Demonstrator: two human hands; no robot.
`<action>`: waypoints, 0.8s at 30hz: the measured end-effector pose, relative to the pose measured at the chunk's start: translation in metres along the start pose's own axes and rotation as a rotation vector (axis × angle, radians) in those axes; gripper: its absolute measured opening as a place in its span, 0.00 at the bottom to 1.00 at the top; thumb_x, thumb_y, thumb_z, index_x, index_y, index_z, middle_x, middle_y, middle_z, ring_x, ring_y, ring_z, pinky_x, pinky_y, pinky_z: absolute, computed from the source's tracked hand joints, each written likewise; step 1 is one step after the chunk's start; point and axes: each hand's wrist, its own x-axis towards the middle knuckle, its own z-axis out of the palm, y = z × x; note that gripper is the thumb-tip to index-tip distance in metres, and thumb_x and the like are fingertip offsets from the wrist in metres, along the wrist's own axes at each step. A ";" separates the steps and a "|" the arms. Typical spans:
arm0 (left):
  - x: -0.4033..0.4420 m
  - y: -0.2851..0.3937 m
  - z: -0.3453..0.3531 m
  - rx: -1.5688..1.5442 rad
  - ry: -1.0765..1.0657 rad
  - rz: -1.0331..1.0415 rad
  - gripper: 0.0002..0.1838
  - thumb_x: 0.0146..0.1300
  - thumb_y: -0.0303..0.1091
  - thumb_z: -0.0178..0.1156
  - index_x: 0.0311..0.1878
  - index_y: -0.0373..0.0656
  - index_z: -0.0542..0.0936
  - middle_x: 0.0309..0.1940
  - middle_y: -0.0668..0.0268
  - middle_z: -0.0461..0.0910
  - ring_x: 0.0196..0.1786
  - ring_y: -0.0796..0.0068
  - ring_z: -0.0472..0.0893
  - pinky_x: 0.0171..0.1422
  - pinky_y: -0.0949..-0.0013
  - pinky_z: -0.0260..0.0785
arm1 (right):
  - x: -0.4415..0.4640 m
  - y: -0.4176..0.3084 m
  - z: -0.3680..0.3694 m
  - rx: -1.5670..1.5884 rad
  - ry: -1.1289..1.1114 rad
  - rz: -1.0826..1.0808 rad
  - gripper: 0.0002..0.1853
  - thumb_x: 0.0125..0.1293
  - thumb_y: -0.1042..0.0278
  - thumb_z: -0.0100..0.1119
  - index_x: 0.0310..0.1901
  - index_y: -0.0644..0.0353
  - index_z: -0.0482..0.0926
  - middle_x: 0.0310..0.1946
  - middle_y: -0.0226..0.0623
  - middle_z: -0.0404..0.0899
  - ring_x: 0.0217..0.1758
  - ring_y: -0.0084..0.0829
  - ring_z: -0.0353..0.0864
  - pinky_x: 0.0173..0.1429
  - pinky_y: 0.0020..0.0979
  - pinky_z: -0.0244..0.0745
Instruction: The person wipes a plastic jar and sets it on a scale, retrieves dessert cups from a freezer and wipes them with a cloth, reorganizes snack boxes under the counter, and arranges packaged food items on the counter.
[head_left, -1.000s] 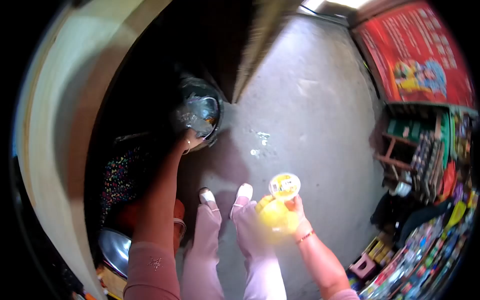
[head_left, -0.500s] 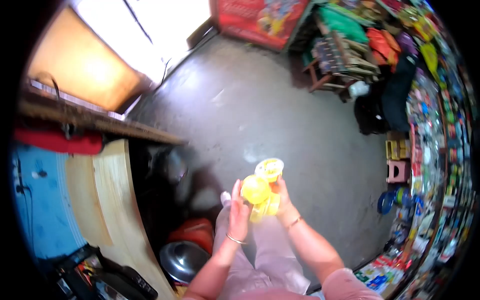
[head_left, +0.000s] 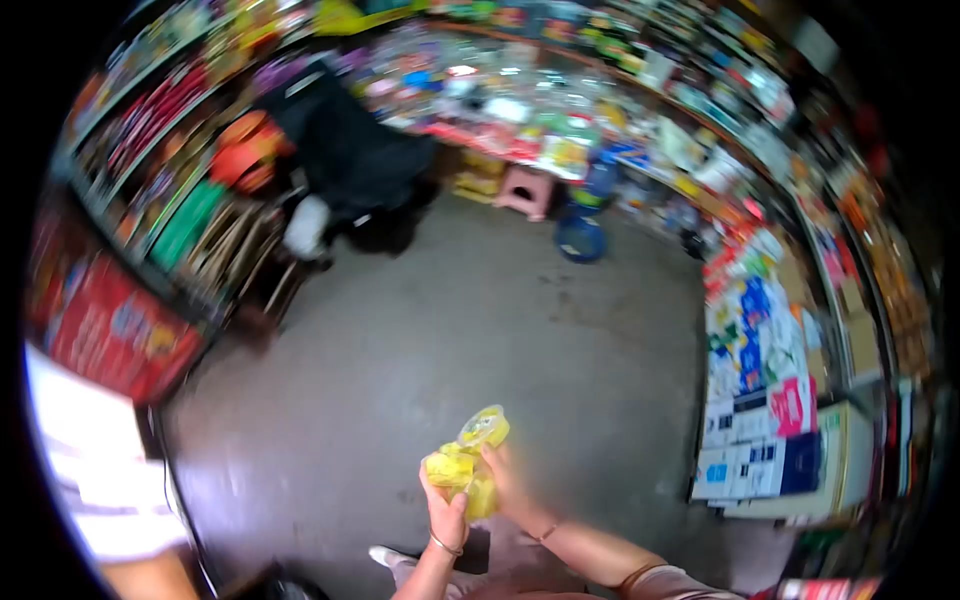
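Note:
Several yellow round tubs, blurred by motion, are bunched together between my two hands. My left hand (head_left: 447, 512) is closed around the near-left side of the bunch, its fingers against one yellow tub (head_left: 449, 469). On the other side, my right hand (head_left: 508, 488) grips the bunch from the right. The uppermost tub (head_left: 484, 427) tilts outward and shows a pale round rim or lid. Below it, another yellow tub (head_left: 482, 496) sits between the palms. Which tub each finger touches is partly hidden.
Grey floor (head_left: 440, 340) lies below and ahead. Crowded shelves (head_left: 640, 90) curve around the far side and right. A pink stool (head_left: 525, 192) and a blue water bottle (head_left: 581, 238) stand at their foot. Boxes (head_left: 755, 465) are stacked at right, a red panel (head_left: 125, 325) at left.
My view has swung to the right, so the shelves now lie ahead and the bright doorway sits at lower left. Both hands still hold the yellow tubs, now tilted differently.

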 end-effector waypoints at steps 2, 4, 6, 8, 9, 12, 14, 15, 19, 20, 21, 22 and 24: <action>0.025 -0.042 0.062 0.060 -0.075 -0.080 0.46 0.49 0.47 0.66 0.65 0.41 0.49 0.58 0.60 0.60 0.62 0.67 0.62 0.66 0.64 0.56 | 0.010 -0.030 -0.075 0.179 0.137 -0.034 0.23 0.67 0.62 0.49 0.60 0.57 0.55 0.52 0.36 0.64 0.54 0.27 0.66 0.58 0.28 0.65; 0.042 -0.065 0.103 0.037 -0.172 -0.166 0.50 0.47 0.52 0.67 0.65 0.41 0.48 0.60 0.60 0.59 0.63 0.67 0.61 0.67 0.64 0.54 | 0.012 -0.051 -0.113 0.385 0.300 -0.040 0.20 0.67 0.66 0.47 0.58 0.58 0.57 0.50 0.35 0.65 0.53 0.25 0.67 0.55 0.29 0.68; 0.072 -0.093 0.151 0.065 -0.335 -0.164 0.50 0.48 0.49 0.67 0.66 0.41 0.47 0.61 0.59 0.58 0.64 0.66 0.60 0.67 0.63 0.54 | 0.023 -0.087 -0.160 0.450 0.346 -0.103 0.20 0.67 0.67 0.47 0.58 0.58 0.57 0.50 0.35 0.65 0.53 0.26 0.67 0.55 0.30 0.68; 0.105 -0.130 0.188 0.103 -0.426 -0.163 0.50 0.48 0.47 0.68 0.66 0.42 0.47 0.61 0.59 0.58 0.64 0.66 0.60 0.67 0.63 0.54 | 0.039 -0.116 -0.209 0.509 0.426 -0.159 0.19 0.67 0.70 0.47 0.58 0.58 0.58 0.50 0.35 0.66 0.52 0.26 0.68 0.55 0.29 0.68; 0.121 -0.140 0.214 0.125 -0.478 -0.198 0.48 0.48 0.42 0.67 0.66 0.41 0.48 0.61 0.59 0.58 0.64 0.66 0.60 0.67 0.62 0.55 | 0.050 -0.128 -0.235 0.514 0.435 -0.174 0.19 0.67 0.70 0.47 0.58 0.58 0.58 0.50 0.35 0.66 0.52 0.26 0.68 0.55 0.29 0.68; 0.175 -0.192 0.276 0.148 -0.506 -0.284 0.44 0.48 0.31 0.65 0.65 0.41 0.49 0.61 0.59 0.58 0.63 0.66 0.61 0.66 0.62 0.57 | 0.091 -0.163 -0.305 0.500 0.540 -0.314 0.19 0.67 0.70 0.47 0.58 0.58 0.58 0.51 0.36 0.66 0.52 0.27 0.68 0.55 0.30 0.68; 0.215 -0.232 0.315 0.137 -0.497 -0.322 0.38 0.49 0.22 0.60 0.62 0.41 0.53 0.58 0.60 0.61 0.61 0.67 0.64 0.64 0.64 0.59 | 0.121 -0.189 -0.356 0.521 0.551 -0.346 0.19 0.68 0.70 0.46 0.58 0.58 0.58 0.51 0.37 0.66 0.53 0.28 0.68 0.55 0.30 0.68; 0.240 -0.253 0.337 0.128 -0.515 -0.320 0.38 0.49 0.22 0.60 0.62 0.41 0.53 0.58 0.60 0.61 0.61 0.67 0.64 0.64 0.64 0.59 | 0.139 -0.205 -0.379 0.555 0.562 -0.355 0.19 0.68 0.70 0.45 0.59 0.58 0.57 0.51 0.37 0.66 0.53 0.28 0.68 0.55 0.30 0.68; 0.322 -0.314 0.451 0.009 -0.589 -0.453 0.35 0.51 0.20 0.56 0.62 0.44 0.53 0.55 0.61 0.64 0.59 0.67 0.66 0.64 0.63 0.60 | 0.194 -0.311 -0.464 0.258 0.648 -0.473 0.18 0.68 0.68 0.41 0.58 0.60 0.56 0.51 0.39 0.67 0.53 0.30 0.69 0.55 0.31 0.68; 0.341 -0.330 0.480 -0.056 -0.606 -0.508 0.35 0.52 0.19 0.55 0.63 0.45 0.53 0.55 0.61 0.64 0.59 0.67 0.66 0.63 0.63 0.61 | 0.210 -0.330 -0.490 0.165 0.734 -0.514 0.18 0.68 0.65 0.42 0.56 0.61 0.57 0.49 0.39 0.68 0.52 0.31 0.69 0.54 0.31 0.68; 0.359 -0.346 0.506 -0.104 -0.620 -0.572 0.35 0.53 0.19 0.54 0.63 0.46 0.52 0.55 0.61 0.64 0.59 0.67 0.66 0.63 0.63 0.61 | 0.220 -0.358 -0.509 0.176 0.749 -0.533 0.18 0.68 0.65 0.42 0.56 0.61 0.57 0.49 0.39 0.68 0.52 0.31 0.69 0.54 0.31 0.68; 0.374 -0.361 0.533 -0.138 -0.631 -0.638 0.35 0.54 0.19 0.53 0.64 0.48 0.52 0.55 0.61 0.64 0.59 0.67 0.65 0.63 0.63 0.61 | 0.224 -0.393 -0.522 -0.043 0.774 -0.569 0.17 0.69 0.64 0.42 0.56 0.60 0.57 0.49 0.39 0.67 0.51 0.30 0.69 0.54 0.31 0.68; 0.404 -0.403 0.578 -0.103 -0.671 -0.696 0.35 0.54 0.19 0.52 0.64 0.49 0.51 0.56 0.61 0.64 0.60 0.67 0.65 0.63 0.62 0.61 | 0.238 -0.420 -0.576 -0.236 0.820 -0.607 0.17 0.69 0.63 0.42 0.56 0.60 0.58 0.49 0.39 0.67 0.51 0.29 0.69 0.54 0.31 0.67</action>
